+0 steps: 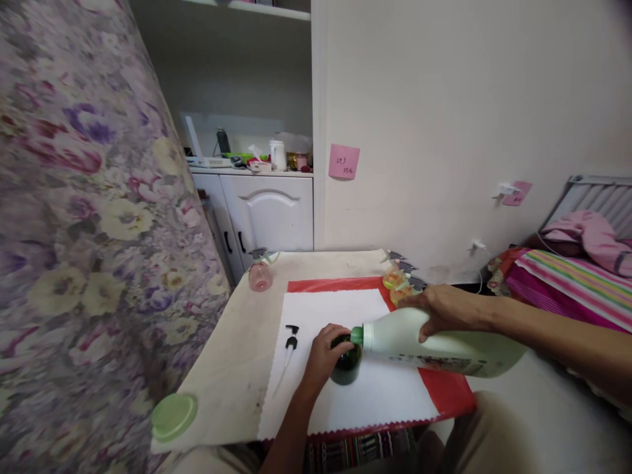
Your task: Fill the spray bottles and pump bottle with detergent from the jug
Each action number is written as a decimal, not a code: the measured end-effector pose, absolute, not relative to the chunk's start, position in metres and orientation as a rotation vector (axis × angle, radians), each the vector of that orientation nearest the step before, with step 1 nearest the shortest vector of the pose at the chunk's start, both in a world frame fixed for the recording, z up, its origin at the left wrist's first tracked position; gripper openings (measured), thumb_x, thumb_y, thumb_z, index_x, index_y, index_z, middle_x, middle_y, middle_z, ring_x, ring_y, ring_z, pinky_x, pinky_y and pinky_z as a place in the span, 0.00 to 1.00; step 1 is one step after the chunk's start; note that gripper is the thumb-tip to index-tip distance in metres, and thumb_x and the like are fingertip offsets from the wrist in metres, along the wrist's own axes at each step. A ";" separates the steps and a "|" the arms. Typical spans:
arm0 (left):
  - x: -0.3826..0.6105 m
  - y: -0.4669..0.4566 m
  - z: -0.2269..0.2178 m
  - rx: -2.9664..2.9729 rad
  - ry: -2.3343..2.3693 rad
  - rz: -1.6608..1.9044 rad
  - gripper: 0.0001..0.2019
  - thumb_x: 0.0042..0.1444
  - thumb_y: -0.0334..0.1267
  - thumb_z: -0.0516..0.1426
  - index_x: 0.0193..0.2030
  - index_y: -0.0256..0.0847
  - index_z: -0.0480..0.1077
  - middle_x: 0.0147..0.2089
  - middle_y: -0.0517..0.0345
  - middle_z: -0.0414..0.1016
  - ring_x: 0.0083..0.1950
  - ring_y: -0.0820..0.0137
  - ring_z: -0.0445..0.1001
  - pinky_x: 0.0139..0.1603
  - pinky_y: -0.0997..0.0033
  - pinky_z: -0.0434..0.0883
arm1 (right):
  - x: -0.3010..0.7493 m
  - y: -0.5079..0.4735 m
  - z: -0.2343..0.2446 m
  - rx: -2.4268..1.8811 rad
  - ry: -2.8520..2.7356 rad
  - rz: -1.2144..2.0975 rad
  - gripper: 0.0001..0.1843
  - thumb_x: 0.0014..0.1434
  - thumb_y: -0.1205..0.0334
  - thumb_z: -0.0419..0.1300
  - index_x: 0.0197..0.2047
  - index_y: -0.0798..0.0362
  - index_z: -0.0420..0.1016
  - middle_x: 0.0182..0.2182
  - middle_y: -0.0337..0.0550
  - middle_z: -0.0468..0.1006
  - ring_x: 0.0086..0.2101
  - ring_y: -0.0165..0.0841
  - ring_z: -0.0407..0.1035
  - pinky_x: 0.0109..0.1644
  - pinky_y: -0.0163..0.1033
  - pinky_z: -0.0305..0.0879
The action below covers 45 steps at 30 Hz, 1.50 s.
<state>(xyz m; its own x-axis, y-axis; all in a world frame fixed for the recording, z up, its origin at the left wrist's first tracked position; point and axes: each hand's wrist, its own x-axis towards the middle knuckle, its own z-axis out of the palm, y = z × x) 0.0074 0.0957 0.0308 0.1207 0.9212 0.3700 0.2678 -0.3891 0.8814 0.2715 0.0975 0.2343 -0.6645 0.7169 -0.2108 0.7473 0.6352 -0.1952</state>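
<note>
My left hand [324, 352] is wrapped round the upper part of a small dark green bottle [347, 370] standing on a white sheet. In my right hand [438, 307] is a large pale green jug [444, 345], gripped by its upper side and tipped almost level. The jug's green spout [357, 336] points left and meets the bottle's top beside my left fingers. Whether liquid is flowing cannot be seen. To the left of my left hand, a black pump head [291, 343] with a thin pale tube lies on the white sheet.
The white sheet [301, 309] lies over a red mat [449, 393] on a cloth-covered table [224, 359]. A round green lid [174, 417] sits at the near left corner. A pink spray bottle [260, 276] stands far left; several yellow spray bottles [394, 280] stand far right. A floral curtain [99, 250] hangs at left.
</note>
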 end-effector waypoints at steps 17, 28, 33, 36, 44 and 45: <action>0.007 0.095 0.030 1.762 1.149 1.277 0.08 0.49 0.35 0.61 0.37 0.46 0.77 0.41 0.56 0.75 0.46 0.63 0.73 0.51 0.64 0.67 | 0.270 0.100 0.234 1.227 2.724 -0.381 0.26 0.46 0.60 0.69 0.50 0.50 0.74 0.36 0.44 0.82 0.37 0.40 0.74 0.37 0.37 0.62; 0.006 0.095 0.031 1.757 1.149 1.277 0.08 0.49 0.34 0.61 0.37 0.45 0.77 0.41 0.56 0.76 0.46 0.63 0.73 0.51 0.64 0.67 | 0.270 0.100 0.233 1.222 2.728 -0.353 0.23 0.47 0.59 0.68 0.48 0.51 0.75 0.34 0.44 0.81 0.35 0.39 0.74 0.35 0.36 0.61; 0.006 0.095 0.031 1.760 1.147 1.270 0.08 0.49 0.34 0.62 0.38 0.45 0.77 0.41 0.57 0.75 0.47 0.63 0.73 0.51 0.65 0.66 | 0.273 0.104 0.230 1.213 2.731 -0.331 0.23 0.47 0.57 0.68 0.48 0.47 0.75 0.34 0.42 0.81 0.35 0.40 0.75 0.35 0.37 0.62; 0.006 0.096 0.030 1.759 1.145 1.270 0.08 0.49 0.34 0.62 0.38 0.46 0.77 0.41 0.57 0.75 0.47 0.63 0.73 0.51 0.65 0.66 | 0.273 0.104 0.231 1.209 2.731 -0.336 0.23 0.47 0.57 0.68 0.48 0.48 0.75 0.34 0.42 0.82 0.35 0.40 0.75 0.35 0.37 0.62; 0.007 0.096 0.030 1.756 1.150 1.263 0.08 0.49 0.33 0.61 0.37 0.45 0.77 0.41 0.56 0.75 0.47 0.63 0.73 0.51 0.65 0.66 | 0.272 0.105 0.231 1.219 2.715 -0.362 0.23 0.47 0.56 0.68 0.48 0.49 0.75 0.34 0.42 0.82 0.35 0.41 0.75 0.35 0.37 0.63; 0.007 0.096 0.030 1.755 1.151 1.264 0.08 0.49 0.33 0.61 0.38 0.45 0.77 0.41 0.56 0.75 0.47 0.63 0.73 0.51 0.65 0.66 | 0.272 0.105 0.231 1.218 2.715 -0.372 0.23 0.47 0.56 0.68 0.48 0.49 0.75 0.34 0.42 0.82 0.35 0.41 0.75 0.35 0.37 0.63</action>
